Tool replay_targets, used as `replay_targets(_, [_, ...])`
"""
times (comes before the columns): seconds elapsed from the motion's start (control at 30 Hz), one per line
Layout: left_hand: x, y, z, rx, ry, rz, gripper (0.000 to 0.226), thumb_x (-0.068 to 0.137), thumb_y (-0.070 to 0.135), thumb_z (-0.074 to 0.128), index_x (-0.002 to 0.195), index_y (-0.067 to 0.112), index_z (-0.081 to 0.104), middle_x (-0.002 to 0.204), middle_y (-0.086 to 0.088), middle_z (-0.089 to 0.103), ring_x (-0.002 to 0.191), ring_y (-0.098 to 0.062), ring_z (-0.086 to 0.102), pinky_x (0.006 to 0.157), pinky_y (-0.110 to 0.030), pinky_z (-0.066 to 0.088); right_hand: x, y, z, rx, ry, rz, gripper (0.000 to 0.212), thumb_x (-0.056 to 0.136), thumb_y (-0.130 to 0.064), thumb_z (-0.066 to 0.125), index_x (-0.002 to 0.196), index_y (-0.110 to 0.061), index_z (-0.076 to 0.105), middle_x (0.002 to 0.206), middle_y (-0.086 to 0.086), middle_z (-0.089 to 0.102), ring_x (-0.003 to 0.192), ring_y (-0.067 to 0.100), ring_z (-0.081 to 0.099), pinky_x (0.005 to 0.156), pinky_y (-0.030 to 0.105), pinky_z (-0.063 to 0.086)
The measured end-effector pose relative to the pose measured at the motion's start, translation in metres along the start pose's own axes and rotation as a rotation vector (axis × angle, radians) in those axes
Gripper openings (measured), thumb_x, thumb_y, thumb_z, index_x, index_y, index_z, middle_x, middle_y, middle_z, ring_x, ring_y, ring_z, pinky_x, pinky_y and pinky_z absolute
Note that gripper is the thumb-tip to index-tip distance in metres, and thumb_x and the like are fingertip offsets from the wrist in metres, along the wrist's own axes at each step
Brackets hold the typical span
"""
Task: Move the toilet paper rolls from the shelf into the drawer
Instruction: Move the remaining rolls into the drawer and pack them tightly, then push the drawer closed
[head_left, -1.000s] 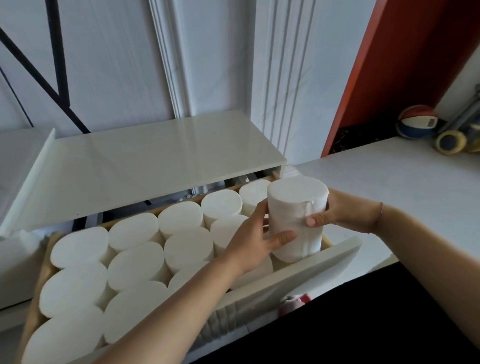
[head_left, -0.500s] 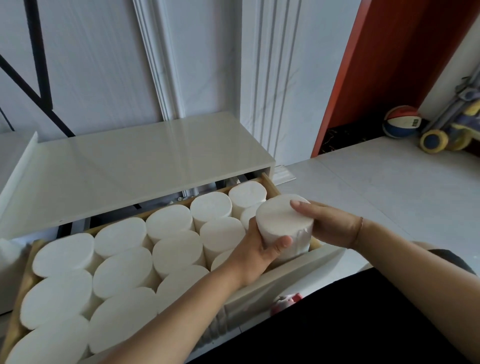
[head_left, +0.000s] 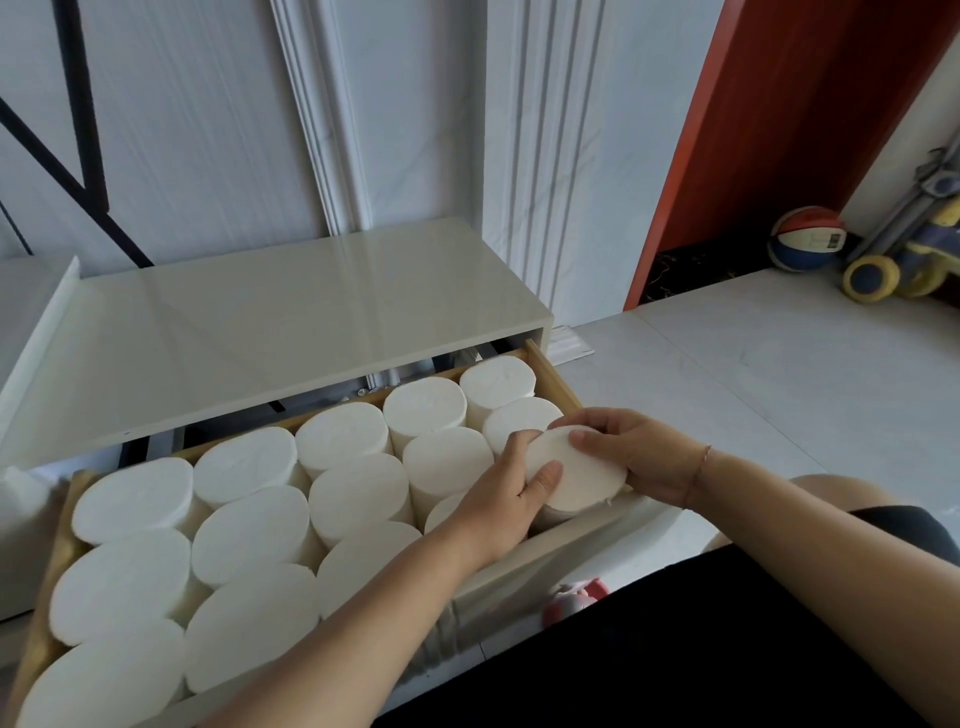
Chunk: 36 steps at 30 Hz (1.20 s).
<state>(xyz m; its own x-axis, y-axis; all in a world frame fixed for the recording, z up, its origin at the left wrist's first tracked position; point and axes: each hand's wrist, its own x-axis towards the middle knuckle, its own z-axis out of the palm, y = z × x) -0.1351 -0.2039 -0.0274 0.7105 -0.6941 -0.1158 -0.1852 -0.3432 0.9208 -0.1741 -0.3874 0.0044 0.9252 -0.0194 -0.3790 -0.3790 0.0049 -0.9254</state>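
Head view: since a second ago the held roll (head_left: 574, 475) has come down from above the drawer's rim into the near right corner of the drawer (head_left: 553, 371); it now stands upright there, its top almost level with the other rolls (head_left: 254, 525), which fill the rest in tight rows; the glossy shelf (head_left: 291, 322) runs just behind.

The risk, as I judge it, is the tight fit; pressed down unevenly, the roll could tilt and wedge between its neighbours and the drawer front (head_left: 571, 551); a frayed bit of paper at its near edge could catch or tear; a roll left standing proud might foul the shelf when the drawer slides in; fingers beside it could get pinched.

The left hand (head_left: 511, 488) reaches in from the near left and holds the roll's left side, thumb laid over the top edge, fingers curled down out of sight; the right hand (head_left: 634, 452) comes from the right, fingers bent over the far rim of the roll, wrist over the drawer's corner; both grip the roll
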Motion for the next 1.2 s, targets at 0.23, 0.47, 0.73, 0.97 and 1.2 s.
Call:
replay_targets(0.23, [0.002, -0.002, -0.001, 0.086, 0.080, 0.004, 0.036, 0.096, 0.034, 0.046, 0.132, 0.034, 0.041, 0.121, 0.002, 0.059, 0.107, -0.013, 0.054, 0.092, -0.027, 0.043, 0.011, 0.002, -0.003, 0.022, 0.070, 0.034, 0.015, 0.089, 0.001, 0.061, 0.100, -0.006, 0.069, 0.102, 0.016, 0.067, 0.085, 0.027, 0.066, 0.063, 0.030, 0.058])
replay_targets(0.47, [0.001, -0.001, -0.001, 0.229, 0.129, 0.055, 0.040, 0.095, 0.024, 0.052, 0.134, 0.030, 0.048, 0.126, 0.001, 0.060, 0.113, -0.015, 0.054, 0.090, -0.016, 0.037, 0.016, 0.004, -0.002, -0.150, 0.159, -0.013, 0.016, 0.081, 0.003, 0.070, 0.088, -0.012, 0.074, 0.092, 0.008, 0.073, 0.084, 0.018, 0.068, 0.072, 0.024, 0.057])
replay_targets(0.73, [0.004, -0.006, 0.001, 0.394, 0.178, 0.024, 0.040, 0.092, 0.028, 0.055, 0.130, 0.038, 0.052, 0.121, -0.003, 0.045, 0.113, -0.026, 0.040, 0.102, -0.025, 0.028, 0.018, 0.006, -0.001, -0.261, 0.158, -0.056, 0.024, 0.078, 0.007, 0.072, 0.084, -0.016, 0.072, 0.092, 0.004, 0.071, 0.087, 0.016, 0.066, 0.087, 0.031, 0.054])
replay_targets(0.97, [0.006, -0.011, 0.002, 0.425, 0.161, 0.009, 0.039, 0.090, 0.031, 0.057, 0.127, 0.042, 0.052, 0.144, -0.001, 0.034, 0.131, -0.026, 0.024, 0.103, -0.026, 0.017, 0.018, 0.008, 0.005, -0.523, 0.158, -0.097, 0.033, 0.073, 0.008, 0.071, 0.081, -0.023, 0.068, 0.087, 0.000, 0.068, 0.082, 0.016, 0.064, 0.081, 0.034, 0.056])
replay_targets(1.2, [-0.008, -0.011, -0.008, 0.574, 0.177, 0.124, 0.047, 0.094, 0.044, 0.046, 0.138, 0.028, 0.042, 0.150, 0.010, 0.034, 0.140, -0.006, 0.011, 0.110, -0.027, 0.003, 0.010, 0.017, 0.020, -0.865, 0.400, -0.350, 0.015, 0.084, -0.015, 0.068, 0.095, -0.024, 0.064, 0.098, -0.005, 0.059, 0.090, 0.013, 0.060, 0.083, 0.015, 0.047])
